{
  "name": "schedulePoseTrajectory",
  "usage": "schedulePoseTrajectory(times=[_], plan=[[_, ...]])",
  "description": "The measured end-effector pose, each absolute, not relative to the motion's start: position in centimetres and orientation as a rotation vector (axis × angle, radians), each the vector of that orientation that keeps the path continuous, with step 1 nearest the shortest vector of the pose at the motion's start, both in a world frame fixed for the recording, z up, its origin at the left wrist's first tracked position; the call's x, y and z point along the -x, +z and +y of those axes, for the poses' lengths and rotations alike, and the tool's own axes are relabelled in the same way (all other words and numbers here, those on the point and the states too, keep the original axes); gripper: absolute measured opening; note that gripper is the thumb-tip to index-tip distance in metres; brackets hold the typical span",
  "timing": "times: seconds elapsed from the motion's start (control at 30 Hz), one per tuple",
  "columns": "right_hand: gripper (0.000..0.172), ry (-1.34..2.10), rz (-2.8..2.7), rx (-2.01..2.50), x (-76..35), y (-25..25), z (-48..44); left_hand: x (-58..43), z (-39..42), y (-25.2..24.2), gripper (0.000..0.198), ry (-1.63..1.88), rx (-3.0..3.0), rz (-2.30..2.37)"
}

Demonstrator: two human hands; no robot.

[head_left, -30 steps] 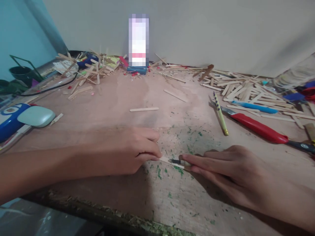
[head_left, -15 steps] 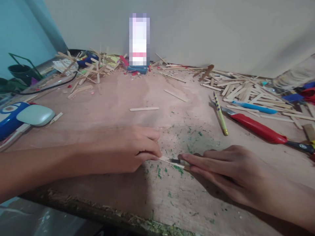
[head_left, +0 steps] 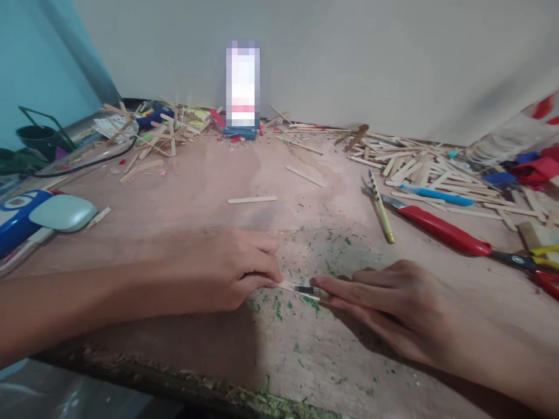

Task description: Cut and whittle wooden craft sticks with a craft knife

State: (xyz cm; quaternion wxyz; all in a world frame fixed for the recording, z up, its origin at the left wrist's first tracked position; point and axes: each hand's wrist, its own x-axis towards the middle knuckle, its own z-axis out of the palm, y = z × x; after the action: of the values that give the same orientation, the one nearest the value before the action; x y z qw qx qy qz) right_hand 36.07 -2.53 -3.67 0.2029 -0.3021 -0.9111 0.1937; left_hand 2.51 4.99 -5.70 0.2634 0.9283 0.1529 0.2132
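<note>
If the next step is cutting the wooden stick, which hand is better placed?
Probably right: the right hand holds the blade at the wooden stick; the left hand holds it from the opposite side.

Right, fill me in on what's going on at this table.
A person's left hand holds one end of a thin wooden stick low over the tabletop. The right hand grips a small dark-bladed tool, its blade at the stick; whether it has cut in is too small to tell. Another stick lies loose beyond the hands, and a heap of sticks sits at the back right, near a blue pen.
</note>
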Motion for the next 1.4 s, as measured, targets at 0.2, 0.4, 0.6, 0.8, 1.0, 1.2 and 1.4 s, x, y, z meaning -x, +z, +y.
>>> schedulePoseTrajectory(times=[0.2, 0.4, 0.6, 0.8, 1.0, 1.2, 1.4], plan=[[0.029, 0.504, -2.561, 0.845, -35.9, -3.5, -2.6, -2.5, 4.9, -5.9, 0.034, 0.572, -2.485, 0.423], [0.028, 0.380, -2.578, 0.842, -35.7, -4.0, -2.9, -2.3, 4.8, -6.1, 0.031, 0.592, -2.460, 0.428], [0.034, 0.102, -2.604, 0.791, -35.7, -4.6, -3.0, -2.5, 4.6, -5.5, 0.028, 0.576, -2.453, 0.453], [0.035, 0.102, -2.587, 0.809, -35.8, -5.0, -3.1, -2.6, 4.6, -5.1, 0.029, 0.567, -2.464, 0.455], [0.030, 0.329, -2.510, 0.885, -35.3, -4.0, -3.1, -2.4, 4.3, -5.1, 0.029, 0.615, -2.515, 0.453], [0.028, 0.451, -2.438, 1.021, -35.1, -3.6, -3.5, -2.8, 2.8, -5.1, 0.024, 0.729, -2.589, 0.611], [0.032, 0.410, -2.443, 1.047, -35.2, -4.2, -3.4, -1.9, 2.7, -5.3, 0.016, 0.696, -2.684, 0.273]])
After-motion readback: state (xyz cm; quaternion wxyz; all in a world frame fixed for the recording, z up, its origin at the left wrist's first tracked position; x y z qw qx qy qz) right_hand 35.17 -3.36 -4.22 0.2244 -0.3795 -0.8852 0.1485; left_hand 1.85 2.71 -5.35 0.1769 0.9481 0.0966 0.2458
